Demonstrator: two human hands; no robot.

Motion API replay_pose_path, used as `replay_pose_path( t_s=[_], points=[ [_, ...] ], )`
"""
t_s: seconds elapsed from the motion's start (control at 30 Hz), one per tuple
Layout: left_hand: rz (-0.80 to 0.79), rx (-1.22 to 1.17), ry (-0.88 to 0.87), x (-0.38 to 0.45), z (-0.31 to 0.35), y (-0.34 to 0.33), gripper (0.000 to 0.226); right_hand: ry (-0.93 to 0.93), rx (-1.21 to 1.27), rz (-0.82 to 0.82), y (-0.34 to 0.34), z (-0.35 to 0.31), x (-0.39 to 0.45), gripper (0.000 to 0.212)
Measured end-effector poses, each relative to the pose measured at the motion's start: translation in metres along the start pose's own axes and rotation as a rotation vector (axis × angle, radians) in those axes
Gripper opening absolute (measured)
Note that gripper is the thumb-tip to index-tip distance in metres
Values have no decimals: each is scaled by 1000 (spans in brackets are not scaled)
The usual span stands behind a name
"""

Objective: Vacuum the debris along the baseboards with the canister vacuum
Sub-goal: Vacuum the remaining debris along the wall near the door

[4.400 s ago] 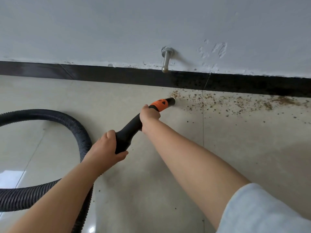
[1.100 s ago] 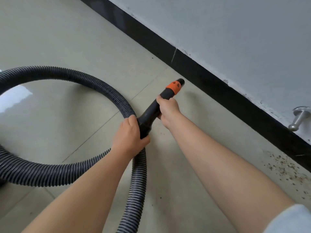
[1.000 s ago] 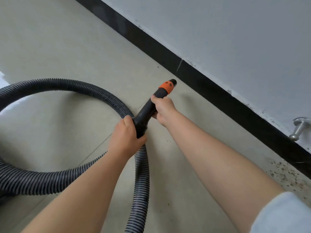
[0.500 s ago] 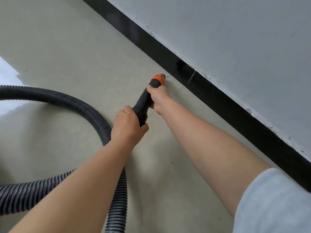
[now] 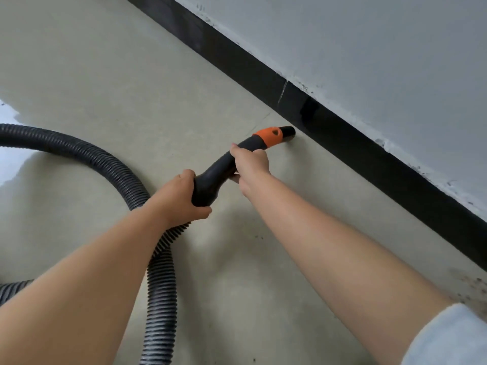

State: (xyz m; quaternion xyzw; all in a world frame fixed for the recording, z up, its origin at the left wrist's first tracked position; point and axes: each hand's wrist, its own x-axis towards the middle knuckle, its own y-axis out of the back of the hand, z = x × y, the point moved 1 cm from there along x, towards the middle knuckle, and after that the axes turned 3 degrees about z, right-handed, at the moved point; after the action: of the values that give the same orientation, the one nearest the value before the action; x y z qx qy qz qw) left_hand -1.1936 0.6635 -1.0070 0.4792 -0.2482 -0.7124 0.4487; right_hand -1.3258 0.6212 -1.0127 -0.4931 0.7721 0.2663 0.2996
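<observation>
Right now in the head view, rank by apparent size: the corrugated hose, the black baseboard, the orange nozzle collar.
1-2. black baseboard and corrugated hose: too close to rank.
3. orange nozzle collar, clearly smallest.

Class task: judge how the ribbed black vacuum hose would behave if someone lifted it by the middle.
The hose lies in a loose curve, so it would probably sag floppily. Its ribs likely give grip. The nozzle end looks rigid, gripped by both hands.

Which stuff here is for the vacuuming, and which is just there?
For the job: nozzle, hose, left hand, right hand, both gripping the nozzle, baseboard, debris.

Just there: wall, floor, sleeve.
</observation>
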Motion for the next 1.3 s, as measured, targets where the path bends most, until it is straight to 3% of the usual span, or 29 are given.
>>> replay_pose_path(
  t_s=[0.23,0.5,0.63,0.9,1.13,1.3],
  points=[
    [-135,194,-108,-18,6,-2,53,-77,309,100,32,47,-33,60],
    [-101,380,-148,-62,0,12,54,-198,405,31,40,57,-88,54],
    [-87,413,-181,-67,18,10,51,-165,434,41,57,53,-94,54],
    [-172,480,-335,-102,95,-65,51,-139,540,124,172,104,-97,41],
    [-200,510,-360,-135,166,-117,49,-191,511,199,265,118,-106,21],
    [-204,491,-329,-154,200,-143,49,-252,464,221,310,121,-107,34]
  ],
)
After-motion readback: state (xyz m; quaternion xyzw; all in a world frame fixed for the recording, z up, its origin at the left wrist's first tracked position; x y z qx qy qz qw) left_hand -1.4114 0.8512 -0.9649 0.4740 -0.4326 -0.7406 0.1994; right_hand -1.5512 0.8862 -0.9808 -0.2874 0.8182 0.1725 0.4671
